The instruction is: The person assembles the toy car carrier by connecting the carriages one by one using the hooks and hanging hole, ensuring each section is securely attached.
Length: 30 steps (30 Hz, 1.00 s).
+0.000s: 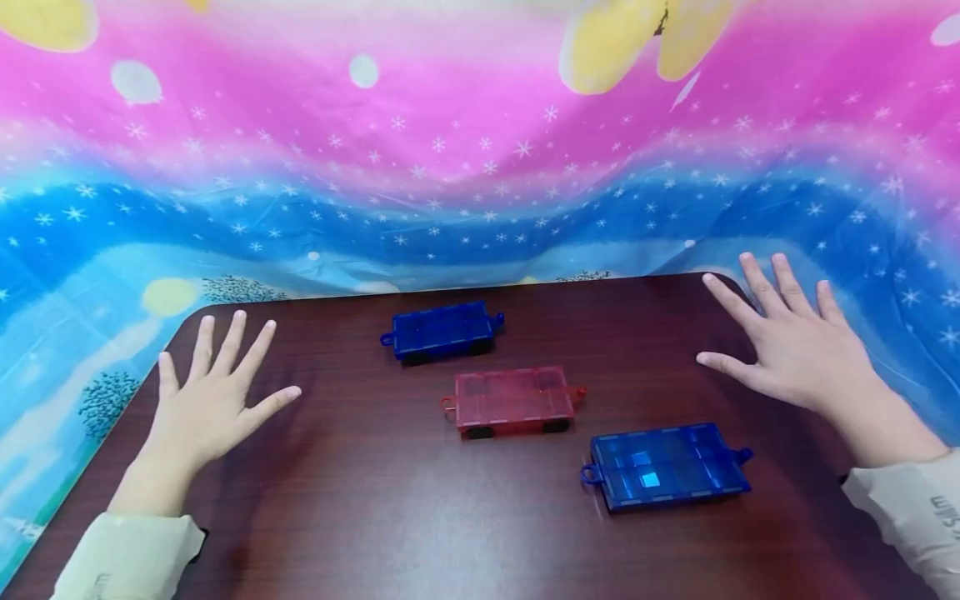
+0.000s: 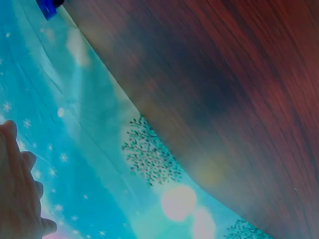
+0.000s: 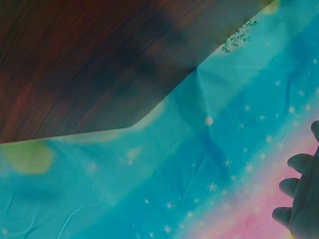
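Note:
Three see-through plastic toy train cars stand on the table in a slanting row. The far blue car (image 1: 442, 330) is toward the back, the red car (image 1: 514, 400) in the middle, and the near blue car (image 1: 667, 468) at front right. Each has a ring at its left end and a small hook at its right. My left hand (image 1: 206, 412) is spread over the table's left side, apart from the cars, holding nothing. On the right, my right hand (image 1: 802, 346) is also spread, fingers straight, beyond the near blue car and empty.
The dark wood-grain table (image 1: 337, 500) has rounded back corners. A pink and blue printed cloth (image 1: 450, 167) with snowflakes hangs behind it and along its sides. A bit of blue plastic (image 2: 46, 7) shows at the left wrist view's top edge.

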Tool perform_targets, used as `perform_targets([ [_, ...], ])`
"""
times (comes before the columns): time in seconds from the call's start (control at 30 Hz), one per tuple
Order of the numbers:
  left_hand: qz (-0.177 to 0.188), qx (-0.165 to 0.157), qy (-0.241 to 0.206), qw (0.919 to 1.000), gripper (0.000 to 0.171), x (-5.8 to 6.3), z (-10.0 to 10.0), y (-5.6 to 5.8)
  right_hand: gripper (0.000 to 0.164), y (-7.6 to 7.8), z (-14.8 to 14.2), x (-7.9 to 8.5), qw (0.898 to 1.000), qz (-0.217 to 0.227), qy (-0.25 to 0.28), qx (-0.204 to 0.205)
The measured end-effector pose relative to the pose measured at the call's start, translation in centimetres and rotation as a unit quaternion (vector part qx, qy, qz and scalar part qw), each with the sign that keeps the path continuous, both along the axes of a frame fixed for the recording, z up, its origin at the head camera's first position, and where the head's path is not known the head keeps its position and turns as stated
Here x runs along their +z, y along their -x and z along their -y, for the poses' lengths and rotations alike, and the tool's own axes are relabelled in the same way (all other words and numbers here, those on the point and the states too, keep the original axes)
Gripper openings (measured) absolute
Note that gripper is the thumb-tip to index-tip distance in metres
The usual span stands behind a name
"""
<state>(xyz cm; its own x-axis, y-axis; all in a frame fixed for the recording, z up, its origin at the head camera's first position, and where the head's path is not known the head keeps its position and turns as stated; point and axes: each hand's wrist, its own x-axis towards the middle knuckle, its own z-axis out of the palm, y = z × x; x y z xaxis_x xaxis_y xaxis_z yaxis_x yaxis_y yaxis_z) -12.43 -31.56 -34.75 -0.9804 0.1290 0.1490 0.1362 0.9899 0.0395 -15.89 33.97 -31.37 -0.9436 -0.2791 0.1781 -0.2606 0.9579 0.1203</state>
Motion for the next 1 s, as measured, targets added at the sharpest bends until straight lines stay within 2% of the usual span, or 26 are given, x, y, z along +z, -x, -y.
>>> perform_targets([
  [0.2, -0.004, -0.021, 0.005, 0.9998, 0.093, 0.2, -1.6, 0.0, 0.096, -0.3, 1.0, -0.2, 1.000, -0.003, 0.013, 0.026],
  [0.47, -0.025, -0.067, 0.004, 0.9974, 0.092, 0.0, -3.9, 0.5, 0.096, -1.1, 2.5, -0.6, 0.998, -0.004, 0.021, 0.052],
  [0.73, -0.054, -0.118, -0.001, 0.9915, 0.091, -0.4, -6.4, 1.3, 0.096, -1.9, 4.0, -1.5, 0.996, 0.001, 0.031, 0.088],
  [1.0, -0.056, -0.160, -0.005, 0.9856, 0.089, -0.9, -8.7, 1.8, 0.096, -3.4, 4.8, -2.2, 0.993, 0.022, 0.042, 0.110],
])
